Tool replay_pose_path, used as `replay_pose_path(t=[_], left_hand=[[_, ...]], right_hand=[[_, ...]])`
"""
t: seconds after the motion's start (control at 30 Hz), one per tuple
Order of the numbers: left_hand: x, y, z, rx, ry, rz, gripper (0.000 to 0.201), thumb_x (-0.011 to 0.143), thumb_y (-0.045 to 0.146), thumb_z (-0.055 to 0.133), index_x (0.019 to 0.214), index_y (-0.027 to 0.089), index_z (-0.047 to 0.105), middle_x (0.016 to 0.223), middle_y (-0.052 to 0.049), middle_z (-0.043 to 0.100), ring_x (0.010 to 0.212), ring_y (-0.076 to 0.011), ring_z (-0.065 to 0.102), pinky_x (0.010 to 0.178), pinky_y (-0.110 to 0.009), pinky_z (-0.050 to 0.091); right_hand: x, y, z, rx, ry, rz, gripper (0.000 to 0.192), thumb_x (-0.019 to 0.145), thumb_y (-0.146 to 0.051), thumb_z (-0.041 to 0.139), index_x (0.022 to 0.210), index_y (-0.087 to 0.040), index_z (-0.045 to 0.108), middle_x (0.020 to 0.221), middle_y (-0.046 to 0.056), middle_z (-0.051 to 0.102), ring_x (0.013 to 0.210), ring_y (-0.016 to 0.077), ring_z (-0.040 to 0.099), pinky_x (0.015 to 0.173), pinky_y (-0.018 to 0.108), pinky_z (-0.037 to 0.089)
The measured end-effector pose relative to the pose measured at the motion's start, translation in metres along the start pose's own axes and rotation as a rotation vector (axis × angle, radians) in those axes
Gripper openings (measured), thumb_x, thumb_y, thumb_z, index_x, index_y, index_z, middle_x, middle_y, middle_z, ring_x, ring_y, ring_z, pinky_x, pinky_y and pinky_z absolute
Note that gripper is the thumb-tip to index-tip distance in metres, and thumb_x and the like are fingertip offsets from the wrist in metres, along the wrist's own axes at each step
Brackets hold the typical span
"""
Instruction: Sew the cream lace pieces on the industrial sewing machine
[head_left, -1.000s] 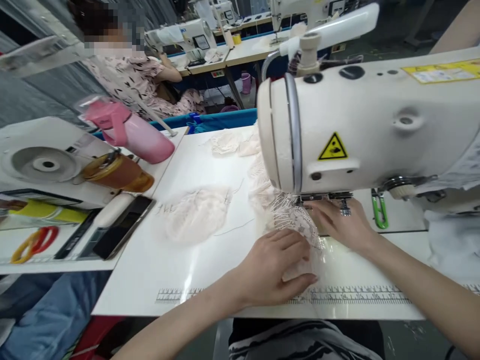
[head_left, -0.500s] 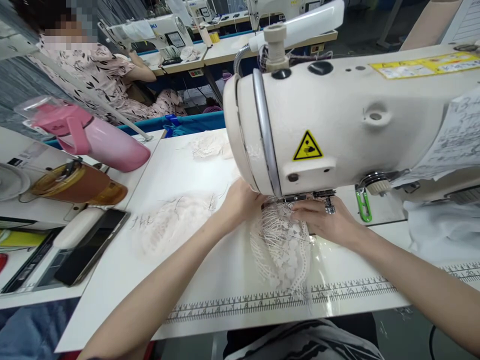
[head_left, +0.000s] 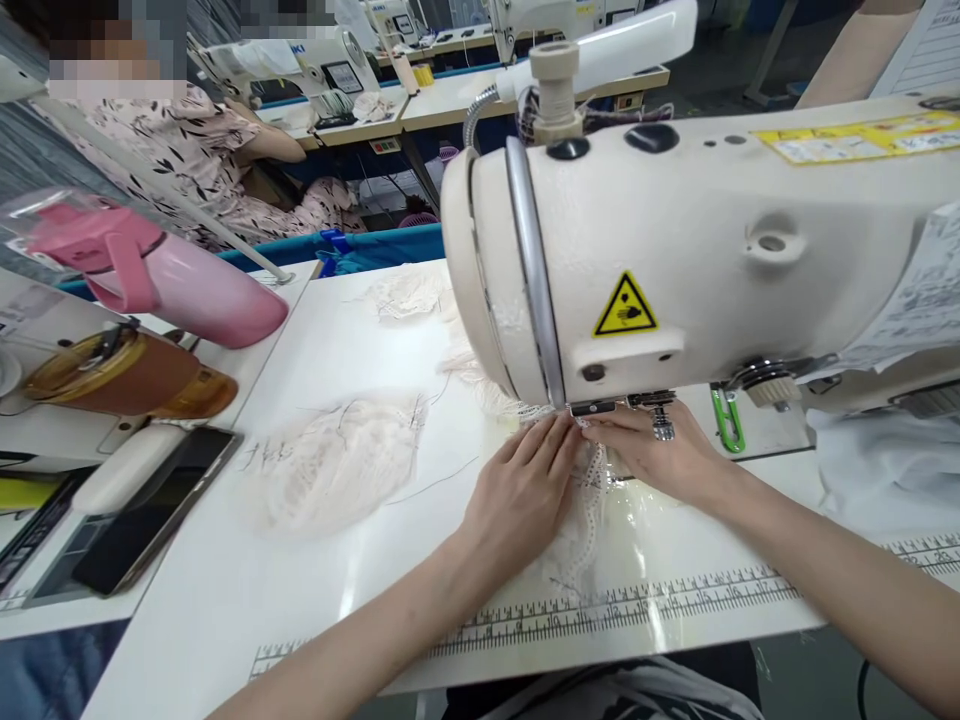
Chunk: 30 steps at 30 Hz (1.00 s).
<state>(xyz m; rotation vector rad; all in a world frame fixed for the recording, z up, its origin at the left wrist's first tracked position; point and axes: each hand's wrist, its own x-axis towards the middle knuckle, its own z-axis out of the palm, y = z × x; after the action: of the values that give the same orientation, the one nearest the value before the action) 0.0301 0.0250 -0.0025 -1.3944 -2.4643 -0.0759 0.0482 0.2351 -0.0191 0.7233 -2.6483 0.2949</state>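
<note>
A white sewing machine with a yellow warning sticker fills the right half of the head view. Under its needle area lies a piece of white lace fabric. My left hand lies flat on the lace, fingers pointing at the presser foot. My right hand presses the lace from the right, fingertips meeting those of the left hand just below the foot. Both hands pin the lace to the white table.
A pale lace cup piece lies to the left, more lace further back. A pink bottle, a brown bottle and a phone sit at the left. Green snips hang on the right. Another person sews behind.
My left hand came back from behind the machine head to the front and now lies on the lace beside my right hand. The lace is bunched closer under the foot.
</note>
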Motion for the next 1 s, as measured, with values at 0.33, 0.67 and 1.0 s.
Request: replay_pose_path(t=[0.33, 0.67, 1.0], left_hand=[[0.005, -0.017, -0.001, -0.115, -0.085, -0.046, 0.04, 0.091, 0.017, 0.042, 0.13, 0.01, 0.049, 0.125, -0.012, 0.061, 0.115, -0.0276, 0.057, 0.096, -0.045, 0.048], [0.006, -0.031, 0.008, -0.135, -0.029, -0.014, 0.035, 0.09, 0.018, 0.041, 0.12, 0.012, 0.057, 0.107, -0.009, 0.069, 0.096, -0.0241, 0.062, 0.088, -0.039, 0.05], [0.006, -0.029, 0.007, -0.133, -0.036, -0.02, 0.035, 0.089, 0.017, 0.041, 0.119, 0.011, 0.059, 0.102, -0.01, 0.07, 0.094, -0.025, 0.063, 0.087, -0.04, 0.05]], right_hand=[[-0.005, -0.007, -0.003, -0.159, -0.033, 0.004, 0.037, 0.086, -0.016, 0.054, 0.117, -0.036, 0.063, 0.116, -0.005, 0.068, 0.09, 0.0202, 0.067, 0.046, 0.028, 0.044], [-0.009, -0.008, 0.007, -0.136, -0.067, 0.049, 0.047, 0.083, -0.012, 0.053, 0.123, -0.037, 0.057, 0.12, -0.004, 0.065, 0.09, 0.0203, 0.062, 0.047, 0.026, 0.043], [-0.006, -0.009, 0.002, -0.095, -0.035, 0.112, 0.037, 0.09, -0.019, 0.049, 0.12, -0.036, 0.061, 0.094, 0.001, 0.07, 0.077, 0.0187, 0.062, 0.05, 0.027, 0.044]])
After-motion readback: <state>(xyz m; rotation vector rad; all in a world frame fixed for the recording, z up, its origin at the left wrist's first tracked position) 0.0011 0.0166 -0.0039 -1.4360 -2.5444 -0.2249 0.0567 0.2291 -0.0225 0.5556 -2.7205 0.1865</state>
